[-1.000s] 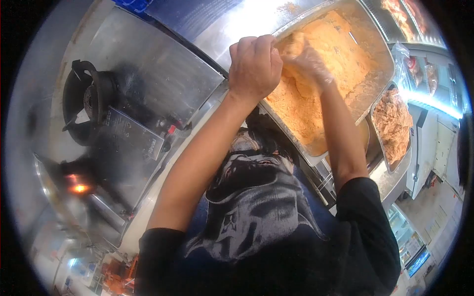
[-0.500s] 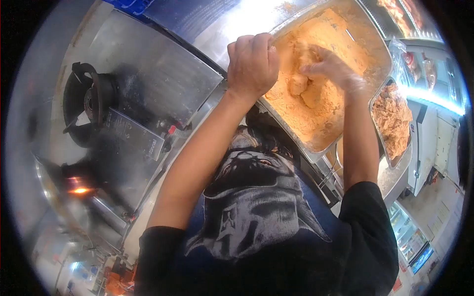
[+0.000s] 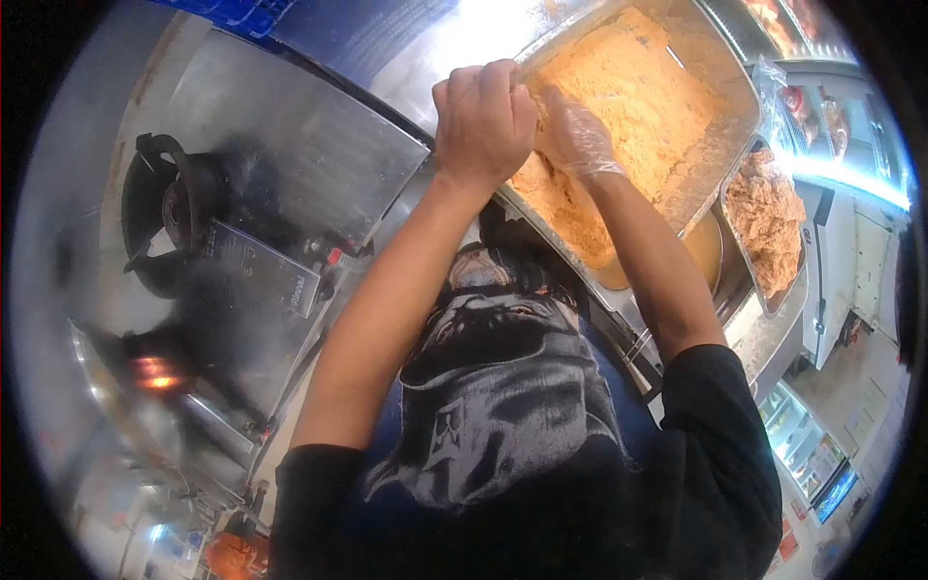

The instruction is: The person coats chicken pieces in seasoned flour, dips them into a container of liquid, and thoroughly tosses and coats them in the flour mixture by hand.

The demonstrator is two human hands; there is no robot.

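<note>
My bare left hand (image 3: pixel 485 124) is closed over the near left rim of a deep metal tray (image 3: pixel 739 108). Orange breading flour (image 3: pixel 638 82) fills much of the tray, heaped towards the far side. Down in the flour, close beside my left hand, is my right hand (image 3: pixel 577 137) in a clear plastic glove. Its fingertips are hidden in the flour and behind my left hand, so I cannot see what they hold, if anything.
A smaller metal pan (image 3: pixel 720 215) of raw-looking marinated meat (image 3: pixel 766 222) stands to the right. Left of me are a black gas burner (image 3: pixel 169 208), a second burner glowing orange (image 3: pixel 157 372) and a steel counter (image 3: pixel 290 135). A blue crate (image 3: pixel 227 14) sits at the top.
My right hand has moved left through the flour, from the middle of the tray to beside my left hand. The coated lumps seen there before no longer show. My left hand keeps its hold.
</note>
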